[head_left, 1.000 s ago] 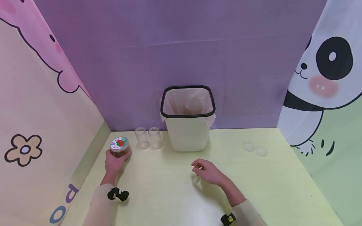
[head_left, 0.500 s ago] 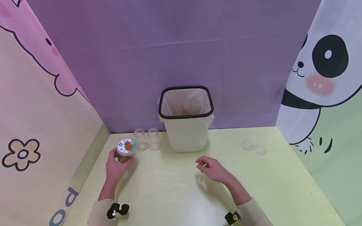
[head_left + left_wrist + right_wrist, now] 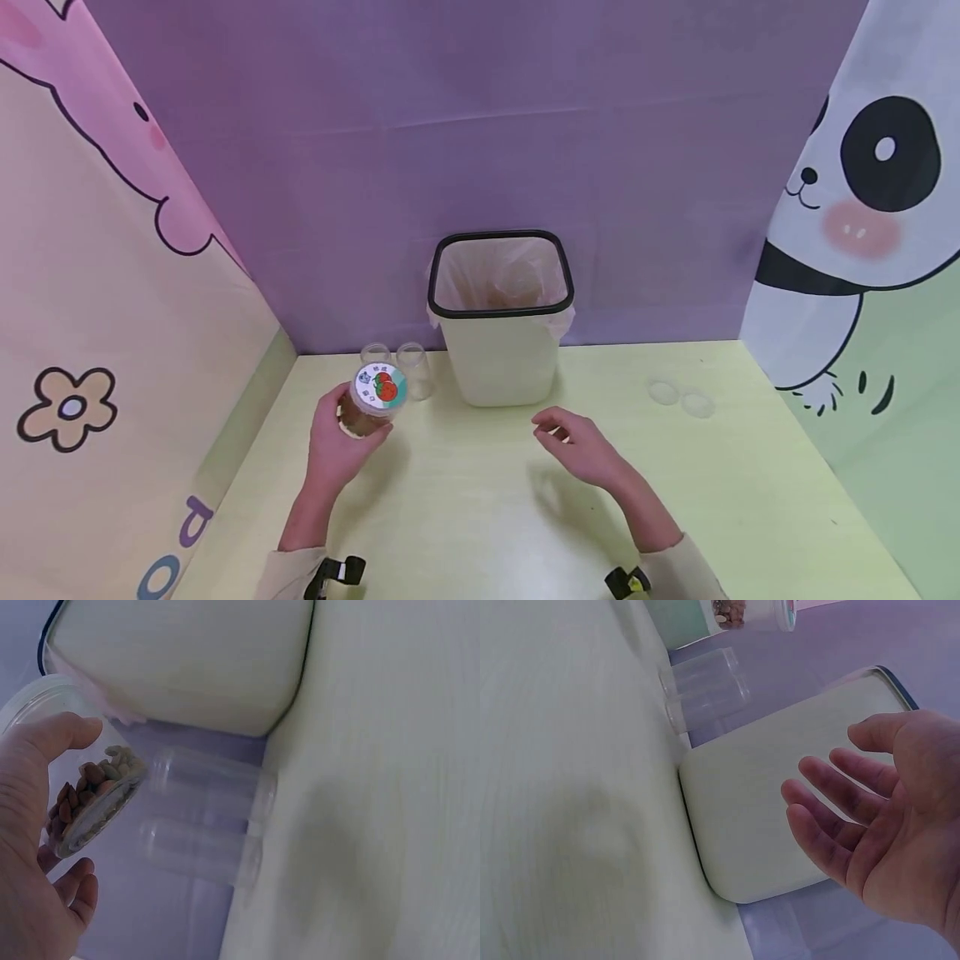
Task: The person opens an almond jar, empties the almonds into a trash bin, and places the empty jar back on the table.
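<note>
My left hand (image 3: 339,446) grips a clear plastic jar (image 3: 365,417) above the table, its lid printed with red strawberry-like fruit. In the left wrist view brown and pale nuts or beans (image 3: 94,784) fill the lower part of the jar. The thumb lies along one side, with fingers round the other. My right hand (image 3: 581,448) hovers over the table in front of the bin, fingers loosely bent and holding nothing. Behind the jar stand two clear empty jars (image 3: 415,371), one partly hidden by it in the head view.
A white bin (image 3: 501,358) with a black rim and pink liner stands at the back middle, against the purple backdrop (image 3: 495,133). Two clear round lids (image 3: 698,405) lie on the table (image 3: 480,517) at the right. Printed walls rise on both sides.
My left hand has lifted the jar of nuts and carried it right, in front of the clear jars. The right hand has shifted slightly to the right.
</note>
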The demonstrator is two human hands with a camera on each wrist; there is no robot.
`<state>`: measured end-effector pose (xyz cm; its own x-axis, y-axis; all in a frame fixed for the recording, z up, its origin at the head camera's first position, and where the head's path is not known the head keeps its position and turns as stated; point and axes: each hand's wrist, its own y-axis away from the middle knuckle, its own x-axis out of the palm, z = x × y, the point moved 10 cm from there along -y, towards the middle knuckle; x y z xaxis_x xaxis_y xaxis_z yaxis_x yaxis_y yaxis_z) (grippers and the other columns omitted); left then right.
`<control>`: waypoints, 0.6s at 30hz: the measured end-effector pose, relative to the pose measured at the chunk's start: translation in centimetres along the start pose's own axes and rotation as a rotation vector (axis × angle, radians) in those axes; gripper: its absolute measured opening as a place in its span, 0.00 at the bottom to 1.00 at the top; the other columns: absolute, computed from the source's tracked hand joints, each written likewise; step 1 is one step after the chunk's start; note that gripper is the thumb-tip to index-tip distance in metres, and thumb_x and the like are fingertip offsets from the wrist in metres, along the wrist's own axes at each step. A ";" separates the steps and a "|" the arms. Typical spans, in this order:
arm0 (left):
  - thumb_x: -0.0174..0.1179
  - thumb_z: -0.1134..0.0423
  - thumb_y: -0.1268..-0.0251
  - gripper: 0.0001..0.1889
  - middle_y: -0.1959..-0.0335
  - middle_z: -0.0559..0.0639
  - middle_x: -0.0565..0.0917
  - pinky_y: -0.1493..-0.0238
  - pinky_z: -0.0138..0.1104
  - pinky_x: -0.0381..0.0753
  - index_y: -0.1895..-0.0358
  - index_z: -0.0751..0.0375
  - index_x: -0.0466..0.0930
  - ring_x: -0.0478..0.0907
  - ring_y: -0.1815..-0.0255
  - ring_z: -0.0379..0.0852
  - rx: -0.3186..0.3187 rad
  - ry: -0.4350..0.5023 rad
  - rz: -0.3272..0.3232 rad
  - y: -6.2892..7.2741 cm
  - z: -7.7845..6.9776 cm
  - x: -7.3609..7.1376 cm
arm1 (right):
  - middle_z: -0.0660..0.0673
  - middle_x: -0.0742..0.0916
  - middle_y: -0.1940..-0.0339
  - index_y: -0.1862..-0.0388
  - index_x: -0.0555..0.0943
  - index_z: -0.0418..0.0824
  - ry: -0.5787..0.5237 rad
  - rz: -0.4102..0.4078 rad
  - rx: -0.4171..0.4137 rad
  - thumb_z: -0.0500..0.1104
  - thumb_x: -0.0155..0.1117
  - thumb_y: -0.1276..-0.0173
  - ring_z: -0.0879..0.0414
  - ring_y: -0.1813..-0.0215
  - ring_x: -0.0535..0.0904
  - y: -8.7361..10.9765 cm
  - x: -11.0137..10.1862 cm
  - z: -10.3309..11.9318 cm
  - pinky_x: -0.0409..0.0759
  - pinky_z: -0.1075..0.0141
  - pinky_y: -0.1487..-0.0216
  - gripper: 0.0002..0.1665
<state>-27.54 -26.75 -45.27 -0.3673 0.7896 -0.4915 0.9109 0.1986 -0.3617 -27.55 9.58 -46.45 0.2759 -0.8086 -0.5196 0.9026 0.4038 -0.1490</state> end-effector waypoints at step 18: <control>0.81 0.58 0.65 0.44 0.44 0.48 0.73 0.47 0.48 0.74 0.37 0.55 0.70 0.68 0.42 0.46 0.325 -0.075 0.119 1.0 -8.8 6.2 | 0.47 0.83 0.50 0.45 0.77 0.41 0.063 -0.012 -0.075 0.40 0.60 0.29 0.56 0.56 0.81 -1.1 -1.7 2.5 0.80 0.61 0.57 0.15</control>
<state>-27.25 -16.59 -41.70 -0.2864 0.7489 -0.5976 0.8449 -0.0968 -0.5262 -28.17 9.47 -43.31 0.2415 -0.7862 -0.5688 0.8781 0.4265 -0.2167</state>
